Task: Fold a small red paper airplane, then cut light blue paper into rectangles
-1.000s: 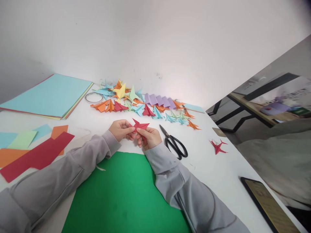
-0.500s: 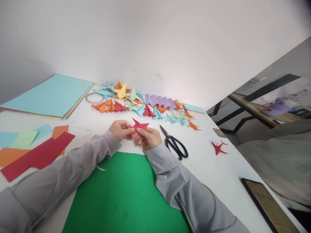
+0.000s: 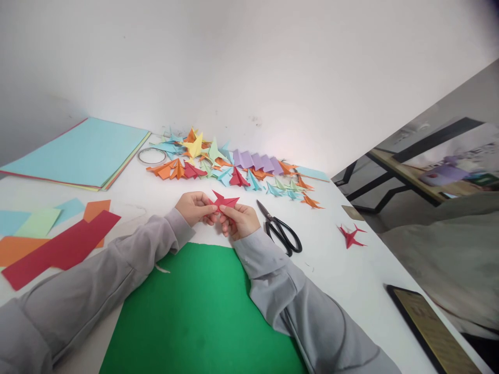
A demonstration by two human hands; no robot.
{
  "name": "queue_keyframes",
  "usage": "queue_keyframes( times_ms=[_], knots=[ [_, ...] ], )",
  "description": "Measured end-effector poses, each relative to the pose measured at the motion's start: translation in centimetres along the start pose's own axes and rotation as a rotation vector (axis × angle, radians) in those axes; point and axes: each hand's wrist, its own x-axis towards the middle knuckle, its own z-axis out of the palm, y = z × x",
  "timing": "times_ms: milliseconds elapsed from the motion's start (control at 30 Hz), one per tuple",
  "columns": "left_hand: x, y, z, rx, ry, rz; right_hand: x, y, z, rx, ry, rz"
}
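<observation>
A small red folded paper (image 3: 225, 200) with pointed tips is held up between both hands, just beyond a green sheet (image 3: 206, 306). My left hand (image 3: 196, 209) pinches its left side between thumb and fingers. On the other side my right hand (image 3: 240, 220) grips it, thumb on top; the fingertips hide its lower part. Black-handled scissors (image 3: 281, 228) lie to the right of my right hand, blades pointing away. Farther right rests a red folded paper piece (image 3: 351, 237) with several points.
Along the wall lie many coloured folded paper pieces (image 3: 237, 178) and a tape roll (image 3: 152, 156). Large coloured sheets (image 3: 86, 150) are stacked at back left, with cut strips (image 3: 62, 249) nearer. A phone-like dark device (image 3: 432, 327) lies by the right table edge.
A little more of the red folded paper shows at its left, beside my left fingers. Otherwise both hands stay almost still, and nothing else has moved.
</observation>
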Motion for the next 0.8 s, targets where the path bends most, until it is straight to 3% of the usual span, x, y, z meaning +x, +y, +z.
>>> queue_keyframes(
  times_ms=[367, 800],
  knots=[
    [0.3, -0.6, -0.5, 0.034, 0.021, 0.031, -0.3, -1.1, 0.4, 0.036, -0.019, 0.092],
    [0.2, -0.4, -0.4, 0.025, 0.019, 0.015, -0.4, -0.3, -0.1, -0.004, -0.088, -0.006]
  ],
)
